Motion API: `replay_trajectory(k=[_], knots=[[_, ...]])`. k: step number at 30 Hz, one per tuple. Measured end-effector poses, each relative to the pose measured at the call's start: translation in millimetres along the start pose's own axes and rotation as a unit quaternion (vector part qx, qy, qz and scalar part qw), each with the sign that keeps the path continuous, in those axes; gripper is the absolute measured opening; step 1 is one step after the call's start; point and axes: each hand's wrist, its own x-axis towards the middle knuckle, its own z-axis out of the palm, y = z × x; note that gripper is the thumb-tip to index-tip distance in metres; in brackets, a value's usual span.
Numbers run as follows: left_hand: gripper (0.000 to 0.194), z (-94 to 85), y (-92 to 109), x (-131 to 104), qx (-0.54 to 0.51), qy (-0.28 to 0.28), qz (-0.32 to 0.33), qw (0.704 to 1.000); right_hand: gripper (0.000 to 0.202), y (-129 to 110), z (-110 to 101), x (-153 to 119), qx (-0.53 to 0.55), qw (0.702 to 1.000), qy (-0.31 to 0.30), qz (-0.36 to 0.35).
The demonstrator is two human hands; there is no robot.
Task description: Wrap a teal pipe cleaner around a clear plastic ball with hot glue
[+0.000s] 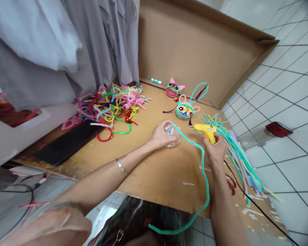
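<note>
The left hand [162,135] grips a clear ball [172,136] near the middle of the table [154,181], thumb and fingers curled round its side. A green stem [205,164] meets the ball's top, bows out through 4 o'clock and drops past the table edge, its loose end between 6 and 7.

At the ball's 3 o'clock, the right hand [215,147] is closed round the handle of a yellow glue gun [205,129]; the nozzle points to 9 o'clock, apart from the ball.

Around the ball, a round-eared face [184,111] sits at 1 o'clock, a pink-eared face [171,90] at 12, and a white tube [156,81] between 11 and 12. A tangled heap [115,102] of coloured stems lies at 10, a phone [64,143] at 9, red scissors [231,185] at 4, and a bundle [242,160] of straighter stems between 3 and 4.
</note>
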Motion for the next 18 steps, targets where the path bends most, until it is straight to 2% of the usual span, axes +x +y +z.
replay_trajectory(k=[6,12,18], knots=[[0.067,-0.6,2.5,-0.9,0.039,-0.002,-0.020,0.999,0.050,-2.4,3.3,-6.4,0.103,0.994,-0.007,-0.046],[0.067,-1.0,7.4,-4.6,0.058,-0.004,-0.011,0.998,0.053,-3.8,8.4,-15.0,0.101,0.991,-0.021,-0.086],[0.065,1.6,2.4,-4.5,0.084,-0.005,0.035,0.996,0.057,-3.8,15.4,-20.4,0.093,0.992,-0.053,-0.064]])
